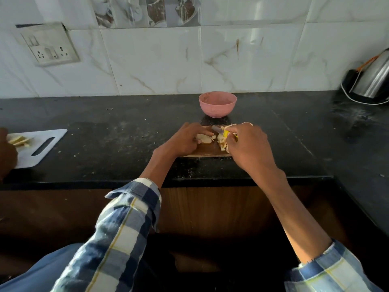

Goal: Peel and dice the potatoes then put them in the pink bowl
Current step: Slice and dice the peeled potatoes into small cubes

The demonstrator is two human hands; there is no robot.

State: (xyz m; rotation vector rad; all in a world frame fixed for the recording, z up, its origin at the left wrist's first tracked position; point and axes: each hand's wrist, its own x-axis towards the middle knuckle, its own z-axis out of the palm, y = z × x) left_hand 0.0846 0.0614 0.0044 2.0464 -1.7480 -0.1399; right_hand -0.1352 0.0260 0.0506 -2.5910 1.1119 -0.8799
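Observation:
A small wooden cutting board (pixel 207 150) lies on the black counter just in front of the pink bowl (pixel 217 104), which looks empty. Pale potato slices (pixel 203 138) lie on the board. My left hand (pixel 183 141) curls its fingers over these slices and holds them down. My right hand (pixel 249 147) grips a knife with a yellow handle (pixel 226 133); its blade (pixel 216 129) points left over the potato. More cut pieces and peels (pixel 223 145) sit under my right hand, partly hidden.
A white plastic cutting board (pixel 45 145) with cut pieces lies at the left, where another person's hand (pixel 6 152) reaches in. A steel kettle (pixel 373 81) with a white cord stands at the back right. A wall socket (pixel 49 46) is on the tiled backsplash.

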